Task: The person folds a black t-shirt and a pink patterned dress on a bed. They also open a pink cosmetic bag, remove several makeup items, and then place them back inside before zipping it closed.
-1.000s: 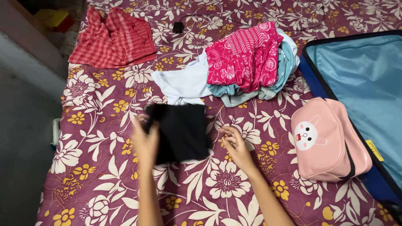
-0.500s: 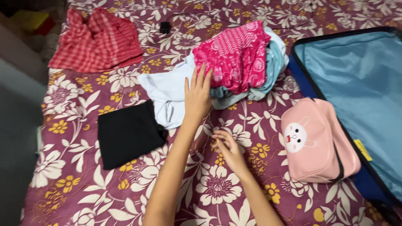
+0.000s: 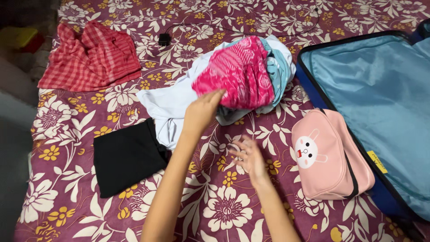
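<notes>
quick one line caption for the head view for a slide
Left hand reaches the pink garment on a clothes pile; right hand hovers over the floral bedsheet, beside an open blue suitcase.

The left hand (image 3: 202, 110) stretches toward twelve o'clock on a long bare forearm, fingers together and curled slightly downward. The right hand (image 3: 247, 154) hangs lower, at about four o'clock from it, fingers loosely spread, blurred, gripping nothing.
</notes>
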